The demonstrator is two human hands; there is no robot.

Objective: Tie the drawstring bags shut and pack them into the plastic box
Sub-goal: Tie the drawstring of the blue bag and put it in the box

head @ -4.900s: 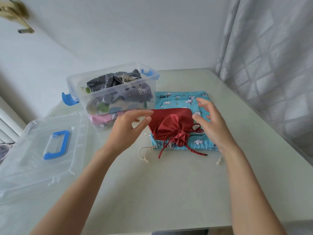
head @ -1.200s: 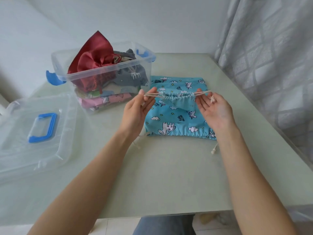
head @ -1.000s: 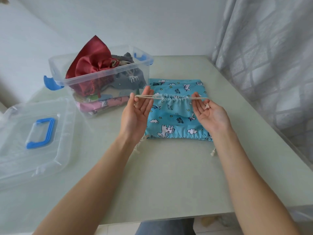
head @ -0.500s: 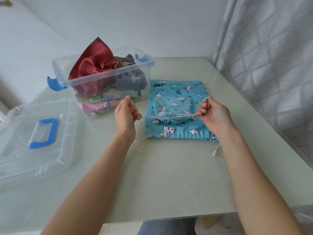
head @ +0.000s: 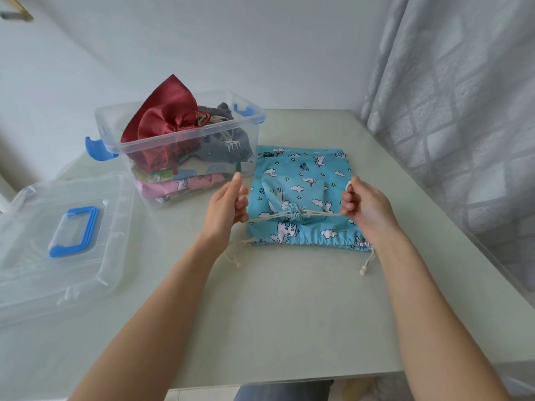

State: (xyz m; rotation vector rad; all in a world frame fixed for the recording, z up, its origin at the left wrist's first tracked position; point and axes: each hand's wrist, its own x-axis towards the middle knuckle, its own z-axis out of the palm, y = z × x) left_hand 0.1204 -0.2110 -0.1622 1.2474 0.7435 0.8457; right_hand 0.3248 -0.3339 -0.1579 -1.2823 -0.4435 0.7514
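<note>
We see bright, even daylight, diffused through the curtain [head: 451,111] at right. Shadows on the table [head: 289,314] are faint. Wide-angle bending warps the edges; focus slightly soft throughout.

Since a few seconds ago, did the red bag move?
Yes. The red bag went from lying on the big blue bag on the table up and left into the plastic box, where it sticks out above the rim.

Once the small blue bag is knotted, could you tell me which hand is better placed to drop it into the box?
Left. The left hand is right beside the box; the right hand is across the bag.
</note>
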